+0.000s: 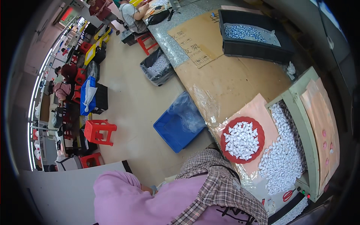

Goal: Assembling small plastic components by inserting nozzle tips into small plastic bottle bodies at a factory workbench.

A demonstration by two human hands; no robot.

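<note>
My left arm, in a pink-purple sleeve [116, 187], is bent low in front of my body. Only a bit of my left hand [147, 188] shows at the cuff, with something greyish against it; its fingers are hidden, so I cannot tell what it holds. My right hand is out of sight. A plaid apron [204, 165] covers my front. To my right on the table, a red scalloped plate [224, 147] holds many small white pieces. Beside it, a large heap of similar white pieces [283, 161] spills from under a pale green machine frame [300, 127].
Red scissors [288, 195] lie by the machine. A black tray [258, 50] of small blue pieces rests on cardboard [225, 78]. On the floor are a blue bin [168, 131] with plastic film, a lined bin [144, 67] and a red stool [99, 131]. Several people sit or stand farther off.
</note>
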